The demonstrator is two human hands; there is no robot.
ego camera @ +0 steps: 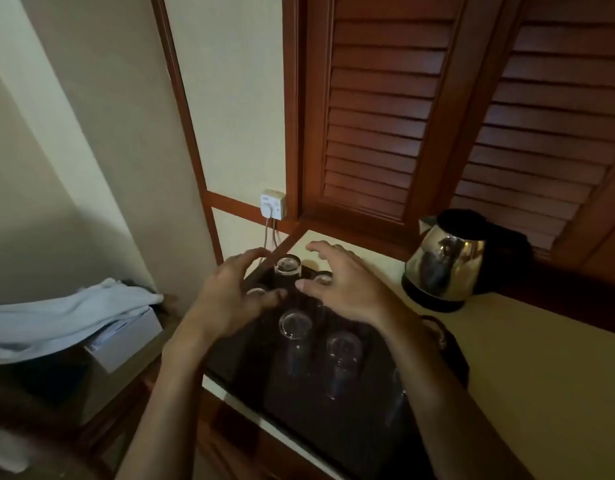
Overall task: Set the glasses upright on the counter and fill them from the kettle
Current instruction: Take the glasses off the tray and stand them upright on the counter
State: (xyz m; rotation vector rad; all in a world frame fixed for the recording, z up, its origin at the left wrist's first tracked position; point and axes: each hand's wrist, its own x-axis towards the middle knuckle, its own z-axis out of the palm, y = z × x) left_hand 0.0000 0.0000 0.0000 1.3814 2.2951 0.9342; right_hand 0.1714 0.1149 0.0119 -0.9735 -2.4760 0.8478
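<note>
- While both hands hover with fingers spread and nothing held, the grip is apart on each side: left hand (230,299) and right hand (337,285) hang over the far end of the dark tray (333,427).
- Far glass (287,268): stands between the two hands, base upward as far as the dim light shows, long axis vertical. It lies just ahead of both thumbs, about equally near each hand; the left fingertips curve around its left side, apart from it.
- Two smaller round shapes, one just beside each thumb, may be further glasses; too dark to tell.
- Near glasses (295,325) and (344,348): on the tray below the wrists, closer to the person, apparently inverted as well.
- Kettle (444,261): upright on its base on the tabletop (541,358), well apart to the right, beyond the right hand; the right hand is the nearer one to it.
- Judgement: the turning-over step has not begun; the far glass looks the likeliest first pick, needing a closing of fingers round its sides.
- Wall socket (273,204) with cords behind; pale cloth (67,313) at left.
</note>
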